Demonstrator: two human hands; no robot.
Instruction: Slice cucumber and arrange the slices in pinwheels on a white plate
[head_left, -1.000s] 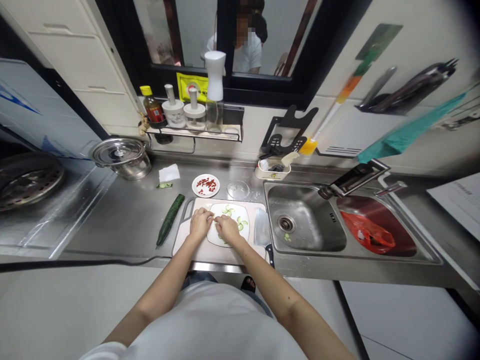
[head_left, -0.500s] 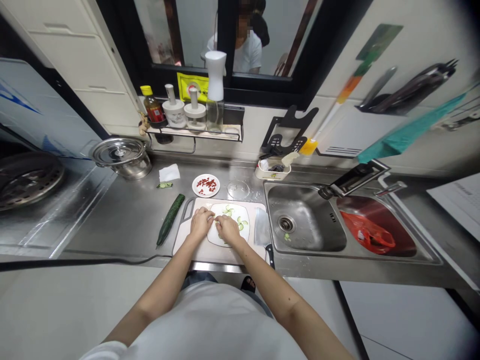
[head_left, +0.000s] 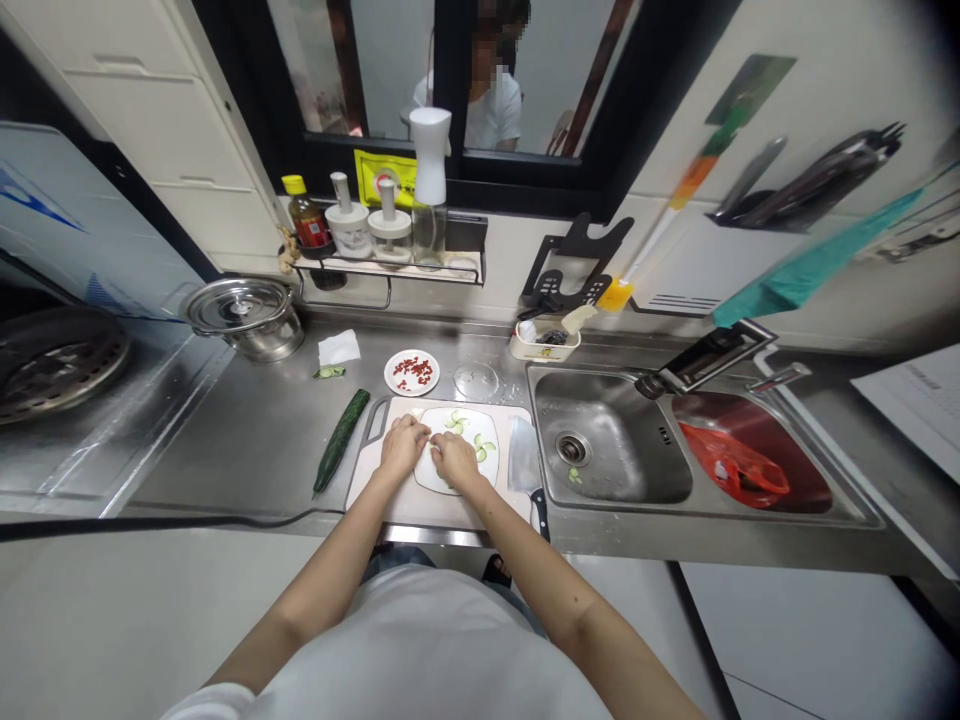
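Note:
My left hand [head_left: 403, 446] and my right hand [head_left: 454, 458] meet over the left part of a white plate [head_left: 450, 483], fingers closed together on something too small to make out. Thin green-edged cucumber slices [head_left: 481, 447] lie in curved groups on the plate's right and upper parts. Under the plate is a light cutting board [head_left: 420, 510]. A cleaver [head_left: 525, 455] with a black handle rests on the board's right side. Left of the board lies a dark green cucumber [head_left: 341, 440]. Behind it, a small white dish [head_left: 412, 373] holds red pieces.
A steel pot [head_left: 262, 330] stands at the back left, near a white tissue [head_left: 339, 347]. To the right is a double sink [head_left: 615, 450] with a red bag [head_left: 739, 470]. Bottles stand on a wall rack [head_left: 390, 265]. A person is reflected in the window.
Both hands stay in nearly the same place over the plate, with only slight finger movement. The head view has shifted a little.

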